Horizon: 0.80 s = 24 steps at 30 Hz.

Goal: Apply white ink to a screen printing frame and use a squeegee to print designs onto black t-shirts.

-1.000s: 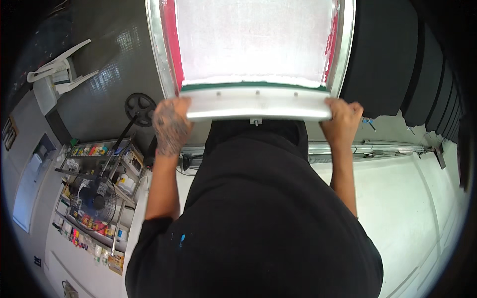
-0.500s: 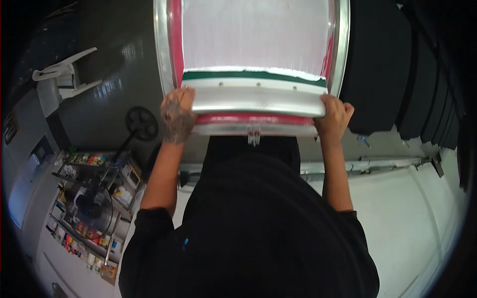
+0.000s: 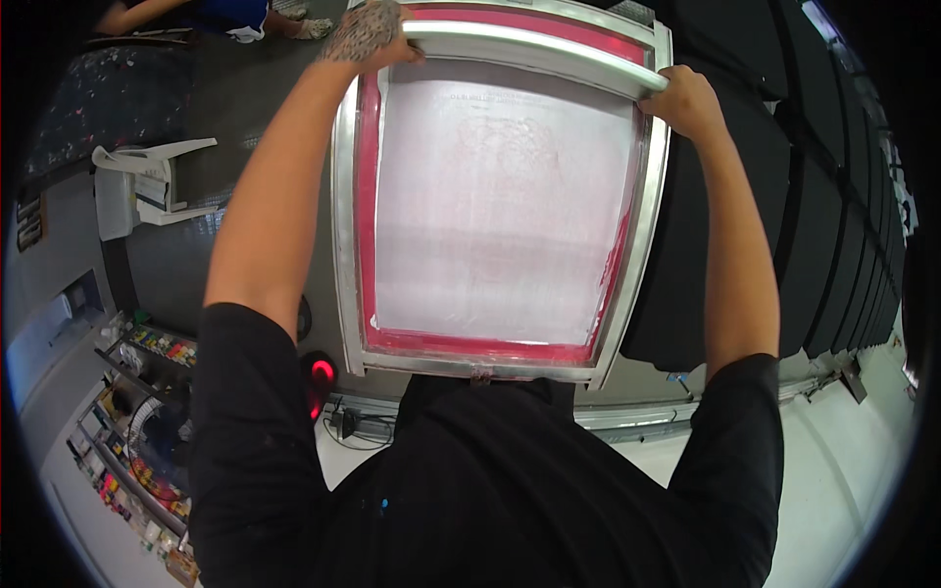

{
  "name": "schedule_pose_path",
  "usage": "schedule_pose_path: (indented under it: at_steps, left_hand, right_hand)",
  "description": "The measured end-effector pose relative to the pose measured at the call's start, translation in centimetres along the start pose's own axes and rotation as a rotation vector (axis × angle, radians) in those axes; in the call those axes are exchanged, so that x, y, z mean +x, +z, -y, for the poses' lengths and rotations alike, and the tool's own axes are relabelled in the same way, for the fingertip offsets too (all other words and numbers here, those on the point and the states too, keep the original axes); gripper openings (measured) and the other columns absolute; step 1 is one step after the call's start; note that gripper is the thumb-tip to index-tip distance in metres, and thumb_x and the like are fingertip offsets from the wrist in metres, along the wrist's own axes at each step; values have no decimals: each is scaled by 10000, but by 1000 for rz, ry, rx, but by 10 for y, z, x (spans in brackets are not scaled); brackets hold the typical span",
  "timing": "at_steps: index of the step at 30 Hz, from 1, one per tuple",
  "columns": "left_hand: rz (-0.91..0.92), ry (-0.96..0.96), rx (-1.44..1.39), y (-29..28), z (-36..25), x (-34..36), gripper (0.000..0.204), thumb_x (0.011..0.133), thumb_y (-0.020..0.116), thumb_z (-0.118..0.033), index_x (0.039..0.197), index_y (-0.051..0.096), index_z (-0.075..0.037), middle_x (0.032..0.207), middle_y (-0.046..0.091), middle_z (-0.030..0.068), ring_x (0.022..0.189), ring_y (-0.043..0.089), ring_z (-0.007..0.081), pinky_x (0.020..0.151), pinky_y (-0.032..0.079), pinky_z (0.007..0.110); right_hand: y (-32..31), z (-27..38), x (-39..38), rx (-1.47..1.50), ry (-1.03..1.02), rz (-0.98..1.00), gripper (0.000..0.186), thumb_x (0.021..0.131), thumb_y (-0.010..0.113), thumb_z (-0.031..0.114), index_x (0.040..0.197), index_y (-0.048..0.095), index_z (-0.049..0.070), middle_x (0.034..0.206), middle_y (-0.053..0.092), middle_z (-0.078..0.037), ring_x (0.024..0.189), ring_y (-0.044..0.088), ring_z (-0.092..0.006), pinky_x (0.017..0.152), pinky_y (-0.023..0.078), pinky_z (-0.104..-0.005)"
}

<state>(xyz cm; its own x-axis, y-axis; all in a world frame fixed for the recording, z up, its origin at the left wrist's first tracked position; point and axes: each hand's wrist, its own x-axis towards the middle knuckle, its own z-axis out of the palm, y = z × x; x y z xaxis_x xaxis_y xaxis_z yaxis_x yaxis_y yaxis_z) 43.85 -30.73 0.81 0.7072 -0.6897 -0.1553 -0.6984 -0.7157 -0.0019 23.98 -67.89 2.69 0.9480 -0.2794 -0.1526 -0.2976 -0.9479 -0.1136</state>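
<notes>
A wide metal-handled squeegee (image 3: pixel 529 46) lies across the far end of a screen-printing frame (image 3: pixel 345 245). My left hand (image 3: pixel 371 39), tattooed on its back, is closed round the squeegee's left end. Round its right end my right hand (image 3: pixel 686 101) is closed in the same way. Both arms stretch far forward. Between the squeegee and my body the mesh (image 3: pixel 500 225) shows pale, with a thin whitish film and a faint pattern near its far part. Red borders edge the mesh inside the silver frame. The squeegee's blade is mostly hidden under the handle.
Dark panels (image 3: pixel 686 265) stand in a row to the right. At the left are a white plastic chair (image 3: pixel 147 186) and a shelf with several coloured bottles (image 3: pixel 162 343). A red light (image 3: pixel 321 370) glows left of the frame's near end. Another person's leg (image 3: pixel 284 24) shows at the far left.
Both hands have carried the squeegee from the frame's near end to its far end. The mesh's near part is now uncovered. A red light and another person have come into view.
</notes>
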Motion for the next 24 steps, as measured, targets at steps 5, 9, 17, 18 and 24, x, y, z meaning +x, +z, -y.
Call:
schedule_pose_path:
  at_steps: [5, 9, 17, 18, 24]
  left_hand:
    - [238, 4, -231, -57, 14, 29, 355, 672, 859, -329, 882, 803, -48, 865, 768, 159, 862, 756, 299, 807, 588, 417]
    - [-27, 6, -161, -69, 8, 37, 342, 662, 857, -324, 892, 813, -74, 851, 770, 151, 842, 763, 304, 799, 592, 423]
    - [-408, 162, -449, -79, -28, -36, 615, 734, 863, -361, 1210, 690, -13, 1194, 689, 251, 1152, 661, 376, 1012, 518, 453]
    - [-448, 154, -620, -97, -52, -57, 604, 738, 863, -387, 1191, 705, -22, 1166, 702, 245, 1134, 670, 371, 1002, 523, 459]
    - [-227, 905, -1698, -130, -125, -155, 1003, 591, 966, -539, 1391, 600, -60, 1340, 641, 93, 1131, 664, 227, 1043, 512, 384]
  right_hand:
    - [-41, 0, 36, 38, -39, 201, 506, 642, 844, 300, 1021, 765, -27, 887, 745, -233, 849, 752, -351, 857, 581, -399]
    - [-44, -7, 56, 44, -30, 57, 563, 653, 867, 261, 1076, 733, -85, 921, 753, -224, 863, 747, -332, 859, 567, -383]
    - [-20, -7, 64, 74, -49, 209, 633, 654, 872, 353, 1149, 736, -18, 1003, 753, -226, 961, 743, -352, 911, 564, -394]
    - [-23, 0, 55, 8, -64, 124, 579, 700, 845, 357, 1147, 742, 3, 1012, 758, -207, 988, 737, -354, 936, 555, -405]
    - [-3, 48, 47, 72, -249, 44, 434, 815, 788, 365, 1116, 759, 53, 989, 750, -200, 927, 728, -377, 883, 571, -439]
